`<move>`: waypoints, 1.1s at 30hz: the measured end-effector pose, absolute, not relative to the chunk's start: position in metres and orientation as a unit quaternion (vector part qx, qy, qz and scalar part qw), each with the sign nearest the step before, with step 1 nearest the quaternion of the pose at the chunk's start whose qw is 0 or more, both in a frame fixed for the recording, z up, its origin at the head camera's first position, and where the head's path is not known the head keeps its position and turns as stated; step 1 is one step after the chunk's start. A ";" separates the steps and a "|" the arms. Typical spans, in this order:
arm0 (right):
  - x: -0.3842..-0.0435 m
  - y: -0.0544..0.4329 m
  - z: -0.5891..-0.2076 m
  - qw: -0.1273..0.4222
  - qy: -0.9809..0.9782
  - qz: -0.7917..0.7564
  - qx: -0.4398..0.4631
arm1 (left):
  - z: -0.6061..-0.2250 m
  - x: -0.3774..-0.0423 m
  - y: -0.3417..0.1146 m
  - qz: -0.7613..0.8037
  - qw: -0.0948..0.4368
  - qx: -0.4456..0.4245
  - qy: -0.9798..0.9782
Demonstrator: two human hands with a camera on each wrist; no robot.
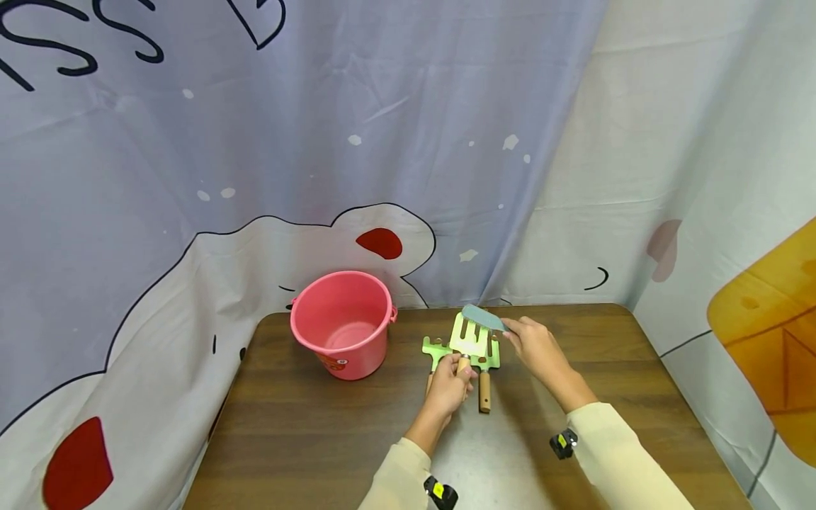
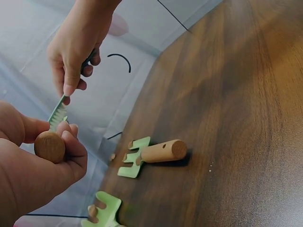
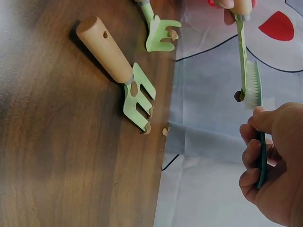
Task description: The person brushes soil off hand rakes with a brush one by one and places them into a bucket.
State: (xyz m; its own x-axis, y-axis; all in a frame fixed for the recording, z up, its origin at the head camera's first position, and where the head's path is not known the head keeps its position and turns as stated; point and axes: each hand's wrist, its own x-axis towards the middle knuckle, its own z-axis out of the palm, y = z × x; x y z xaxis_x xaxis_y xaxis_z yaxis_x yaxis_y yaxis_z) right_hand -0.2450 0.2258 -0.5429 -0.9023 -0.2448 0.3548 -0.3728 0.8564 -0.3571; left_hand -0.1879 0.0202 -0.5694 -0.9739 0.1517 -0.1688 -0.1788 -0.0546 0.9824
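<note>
My left hand (image 1: 448, 388) grips the wooden handle of a green garden fork (image 1: 468, 338), held up above the table. In my right hand (image 1: 538, 347) is a teal-backed brush (image 1: 482, 316), its white bristles against the fork's tines in the right wrist view. A brown clump (image 3: 239, 96) clings near the end of those tines. Below lie a second green fork (image 3: 105, 49) with a wooden handle and a green hand rake (image 3: 161, 35). Bits of brown stuff stick to both.
A pink bucket (image 1: 376, 358) stands on the brown wooden table (image 1: 306, 439), left of the tools. One small brown crumb (image 3: 165, 131) lies by the table's far edge. Printed curtains (image 1: 446, 106) hang close behind the table and to its right.
</note>
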 end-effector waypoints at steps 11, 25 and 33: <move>-0.258 0.231 -0.541 0.154 -0.955 0.212 0.136 | -0.571 -0.188 0.022 0.728 0.122 -0.005 0.675; -0.249 0.236 -0.545 0.188 -0.944 0.245 0.118 | -0.572 -0.187 0.024 0.762 0.129 -0.032 0.633; -0.236 0.238 -0.544 0.215 -0.929 0.273 0.127 | -0.575 -0.187 0.022 0.798 0.143 -0.044 0.583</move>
